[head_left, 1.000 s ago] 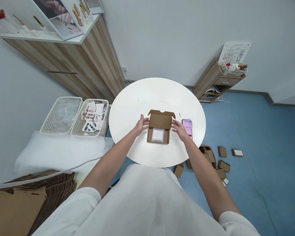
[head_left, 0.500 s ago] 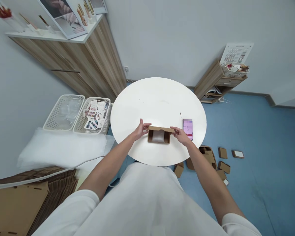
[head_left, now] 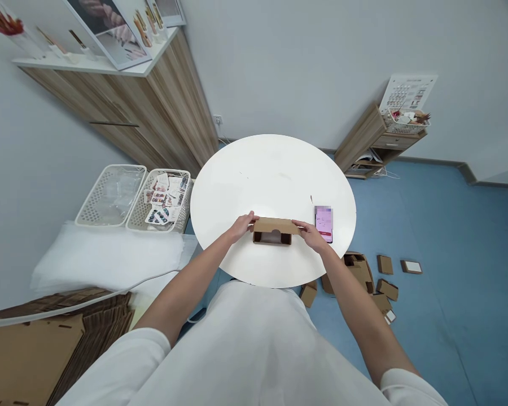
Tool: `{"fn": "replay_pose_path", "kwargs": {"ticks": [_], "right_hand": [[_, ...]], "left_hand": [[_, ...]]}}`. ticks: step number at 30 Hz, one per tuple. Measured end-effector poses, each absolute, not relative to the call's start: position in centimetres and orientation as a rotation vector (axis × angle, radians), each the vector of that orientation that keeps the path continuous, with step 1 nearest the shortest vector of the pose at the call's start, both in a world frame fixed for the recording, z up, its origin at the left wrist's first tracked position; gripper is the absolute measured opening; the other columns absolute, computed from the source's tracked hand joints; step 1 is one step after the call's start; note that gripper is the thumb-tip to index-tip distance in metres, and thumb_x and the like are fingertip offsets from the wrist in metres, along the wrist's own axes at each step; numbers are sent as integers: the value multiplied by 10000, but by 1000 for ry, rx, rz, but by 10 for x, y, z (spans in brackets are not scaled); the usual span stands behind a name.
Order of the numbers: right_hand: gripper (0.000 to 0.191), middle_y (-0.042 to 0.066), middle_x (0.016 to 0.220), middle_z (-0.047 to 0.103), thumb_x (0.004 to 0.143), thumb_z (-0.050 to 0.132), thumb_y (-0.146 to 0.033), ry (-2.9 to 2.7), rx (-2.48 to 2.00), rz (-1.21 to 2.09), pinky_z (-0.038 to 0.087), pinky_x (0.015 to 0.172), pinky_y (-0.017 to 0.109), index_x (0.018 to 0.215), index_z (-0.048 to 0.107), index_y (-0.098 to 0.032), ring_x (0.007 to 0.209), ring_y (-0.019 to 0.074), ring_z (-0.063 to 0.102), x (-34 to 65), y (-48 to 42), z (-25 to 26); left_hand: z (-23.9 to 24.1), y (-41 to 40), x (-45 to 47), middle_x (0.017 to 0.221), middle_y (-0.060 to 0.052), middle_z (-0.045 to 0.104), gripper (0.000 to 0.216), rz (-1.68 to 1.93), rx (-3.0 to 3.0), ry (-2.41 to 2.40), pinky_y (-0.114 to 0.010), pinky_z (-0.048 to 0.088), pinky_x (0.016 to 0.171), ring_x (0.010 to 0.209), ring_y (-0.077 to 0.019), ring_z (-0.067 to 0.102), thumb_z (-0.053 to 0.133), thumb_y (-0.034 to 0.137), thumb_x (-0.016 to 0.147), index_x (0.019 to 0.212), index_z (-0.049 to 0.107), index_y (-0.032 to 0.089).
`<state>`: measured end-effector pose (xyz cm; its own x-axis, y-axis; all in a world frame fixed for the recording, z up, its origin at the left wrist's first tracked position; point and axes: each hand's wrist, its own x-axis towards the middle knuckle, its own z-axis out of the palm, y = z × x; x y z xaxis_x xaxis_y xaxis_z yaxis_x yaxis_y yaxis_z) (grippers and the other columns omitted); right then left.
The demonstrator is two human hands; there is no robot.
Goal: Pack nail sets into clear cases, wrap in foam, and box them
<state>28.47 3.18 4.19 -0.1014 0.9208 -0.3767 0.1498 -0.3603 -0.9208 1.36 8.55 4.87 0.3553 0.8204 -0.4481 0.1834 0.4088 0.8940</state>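
Observation:
A small brown cardboard box (head_left: 273, 230) sits on the round white table (head_left: 275, 169), near its front edge. The lid is folded down almost flat over the box, leaving a dark gap at the front. My left hand (head_left: 241, 226) grips the lid's left end with fingers curled over it. At the lid's right end my right hand (head_left: 311, 234) holds it the same way. The white packet inside the box is hidden now.
A phone with a pink screen (head_left: 324, 223) lies on the table right of the box. Two white baskets (head_left: 135, 197) stand at the left, one holding printed cards. Flat cardboard blanks (head_left: 46, 344) are stacked at lower left. Several small boxes (head_left: 376, 276) lie on the blue floor.
The lid stood upright a second ago with the white packet showing. Both hands have pushed it forward and down, so it now nearly covers the box.

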Motion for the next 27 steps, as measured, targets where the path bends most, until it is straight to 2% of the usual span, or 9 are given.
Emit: {"fn": "replay_pose_path", "kwargs": {"ticks": [3,6,10,13,17,21,27], "right_hand": [[427,-5,1159,587,681,478,-140,-1176,-1484,1589,352,981,408,1072,601,-257,1061,179,540,287,29,36],[385,8,1141,596,691,480,-158,-1111,-1538,1593,366,967,406,1039,613,-252,1014,176,571,289,24,29],[324,46,1168,570,741,502,-292,-1035,-1715,1416,403,921,378,1047,590,-233,1022,179,557,283,11,21],[410,74,1146,574,725,541,-380,-1028,-1784,1318,423,890,364,1101,542,-218,1012,189,555,270,-1,15],[481,84,1091,589,702,557,-381,-995,-1872,1268,449,844,342,1146,481,-212,959,187,579,256,-13,5],[478,68,1018,611,697,539,-382,-1047,-1961,1188,443,839,343,1140,468,-215,963,195,573,252,-15,-4],[482,103,1110,556,709,525,-364,-1242,-2011,983,384,906,370,1151,456,-185,1045,216,514,251,-15,-8]], "left_hand": [[46,80,14,1166,-73,557,431,492,1229,1209,-354,416,886,1062,-241,494,531,504,732,1018,626,195],[39,76,14,1197,-70,515,382,481,1343,1285,-331,417,889,1081,-244,485,614,424,678,996,630,211],[24,68,11,1206,-73,487,441,475,1448,1372,-337,416,886,1097,-239,476,597,400,691,1100,564,236],[11,59,11,1199,-103,485,540,502,1373,1433,-332,430,860,1045,-215,511,584,390,711,1203,462,203],[-1,51,14,1114,-104,535,562,502,1235,1507,-312,434,850,979,-187,545,604,339,703,1211,425,180],[-5,48,15,1048,-81,575,538,465,1263,1541,-320,416,873,997,-197,541,613,306,684,1183,443,196],[1,41,14,1066,-76,583,492,472,1422,1626,-345,363,914,1055,-214,512,578,313,697,1162,461,205]]}}
